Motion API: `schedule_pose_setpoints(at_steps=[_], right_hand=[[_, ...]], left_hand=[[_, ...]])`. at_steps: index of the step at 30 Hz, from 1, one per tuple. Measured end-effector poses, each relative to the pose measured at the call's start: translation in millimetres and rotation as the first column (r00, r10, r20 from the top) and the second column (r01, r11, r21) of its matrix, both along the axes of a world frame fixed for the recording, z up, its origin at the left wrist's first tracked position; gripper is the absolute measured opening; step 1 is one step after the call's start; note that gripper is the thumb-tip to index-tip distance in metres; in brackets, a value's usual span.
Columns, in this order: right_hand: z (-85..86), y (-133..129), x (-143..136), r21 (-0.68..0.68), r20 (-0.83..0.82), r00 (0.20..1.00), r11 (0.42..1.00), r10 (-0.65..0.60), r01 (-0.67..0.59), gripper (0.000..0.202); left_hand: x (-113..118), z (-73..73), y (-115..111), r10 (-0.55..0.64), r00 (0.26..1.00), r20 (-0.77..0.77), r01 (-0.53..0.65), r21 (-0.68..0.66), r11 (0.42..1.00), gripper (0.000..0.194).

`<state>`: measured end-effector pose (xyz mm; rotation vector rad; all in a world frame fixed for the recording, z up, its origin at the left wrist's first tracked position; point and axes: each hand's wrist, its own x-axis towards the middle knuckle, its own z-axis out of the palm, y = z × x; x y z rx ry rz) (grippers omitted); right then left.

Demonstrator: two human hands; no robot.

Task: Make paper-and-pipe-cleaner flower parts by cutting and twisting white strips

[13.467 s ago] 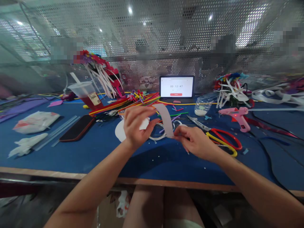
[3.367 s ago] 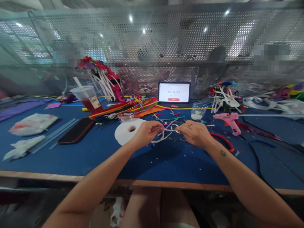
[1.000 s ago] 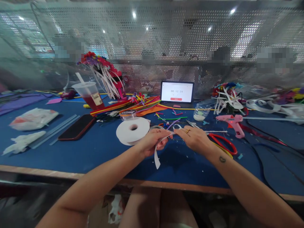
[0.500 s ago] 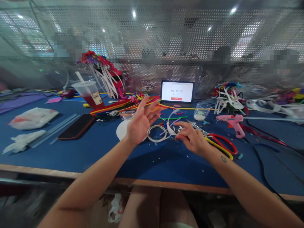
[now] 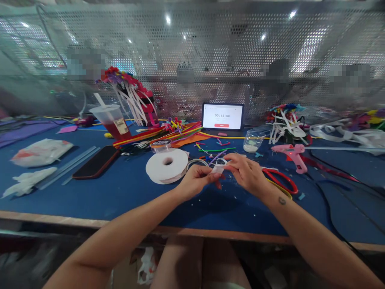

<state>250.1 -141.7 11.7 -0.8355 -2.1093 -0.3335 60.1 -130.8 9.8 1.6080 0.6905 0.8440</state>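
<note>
Both hands meet over the blue table at the middle of the view. My left hand [image 5: 197,180] is closed on one end of a short white ribbon [image 5: 218,168]. The fingers of my right hand [image 5: 245,170] pinch the ribbon's other side, where it curls in a loop. Left of the hands lies a white ribbon spool [image 5: 164,165] with a dark centre hole. A ring-shaped roll [image 5: 197,163] is partly hidden behind my left hand. Scissors with red and yellow handles [image 5: 281,180] lie beside my right hand, partly covered by it.
A pink glue gun [image 5: 293,154] with its cable is at the right. Colourful pipe cleaners [image 5: 180,130], a lit tablet [image 5: 222,116] and a plastic cup [image 5: 249,142] stand behind. At the left are a drink cup [image 5: 112,120], a phone [image 5: 96,162] and white plastic bags [image 5: 42,151].
My left hand, open and raised before, has come down to the right and taken hold of the white ribbon. The spool is now uncovered. My right hand still pinches the ribbon.
</note>
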Motion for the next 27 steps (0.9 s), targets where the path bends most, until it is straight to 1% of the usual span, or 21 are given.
schedule_pose_setpoints(at_steps=[1, 3, 5, 7, 9, 11, 13, 15, 19, 24, 25, 27], right_hand=[[-1.0, 2.1, 2.3, 0.032, 0.052, 0.999, 0.999, -0.011, 0.009, 0.021], [-2.4, 5.3, 6.4, 0.045, 0.134, 0.991, 0.999, -0.023, 0.017, 0.023], [-3.1, 6.9, 9.0, 0.016, 0.162, 0.987, 1.000, -0.016, 0.013, 0.023], [-3.3, 7.2, 9.7, -0.035, 0.148, 0.989, 0.999, 0.003, 0.003, 0.023], [-3.6, 7.1, 9.4, -0.089, 0.126, 0.992, 0.996, 0.016, -0.005, 0.024], [-4.3, 7.7, 8.8, -0.139, 0.126, 0.992, 0.990, 0.021, -0.003, 0.025], [-5.4, 9.0, 8.4, -0.158, 0.140, 0.990, 0.987, 0.010, 0.013, 0.026], [-6.4, 10.7, 8.0, -0.149, 0.153, 0.988, 0.988, -0.006, 0.029, 0.026], [-6.7, 12.0, 7.1, -0.088, 0.212, 0.977, 0.996, -0.014, 0.033, 0.029], [-3.9, 9.9, 4.8, 0.023, 0.328, 0.939, 0.995, -0.103, 0.101, 0.031], [-3.6, 9.6, 4.1, 0.027, 0.349, 0.928, 0.992, -0.128, 0.126, 0.030], [-3.3, 9.5, 2.3, 0.014, 0.388, 0.906, 0.984, -0.168, 0.176, 0.029]], left_hand=[[0.1, 0.5, -1.0, -0.024, 0.999, 0.030, 0.026, -0.078, 0.997, 0.028], [-0.7, 1.8, -1.5, -0.072, 0.994, 0.077, 0.088, -0.221, 0.971, 0.026], [-2.3, 2.8, -0.4, -0.121, 0.986, 0.115, 0.152, -0.326, 0.933, 0.027], [-3.7, 2.9, 1.3, -0.146, 0.976, 0.161, 0.199, -0.389, 0.900, 0.027], [-4.7, 2.4, 3.1, -0.143, 0.968, 0.207, 0.220, -0.416, 0.882, 0.027], [-5.0, 2.0, 4.4, -0.127, 0.963, 0.237, 0.220, -0.424, 0.879, 0.025], [-4.6, 2.0, 4.8, -0.118, 0.960, 0.253, 0.221, -0.429, 0.876, 0.024], [-3.6, 2.4, 4.1, -0.132, 0.954, 0.269, 0.245, -0.444, 0.862, 0.024], [-1.3, 3.8, 0.1, -0.181, 0.929, 0.321, 0.323, -0.470, 0.821, 0.026], [0.8, 2.4, -5.2, -0.211, 0.880, 0.425, 0.427, -0.517, 0.742, 0.026], [1.3, 1.6, -6.1, -0.211, 0.875, 0.436, 0.436, -0.519, 0.735, 0.026], [2.0, 0.5, -7.8, -0.200, 0.881, 0.429, 0.419, -0.511, 0.751, 0.027]])
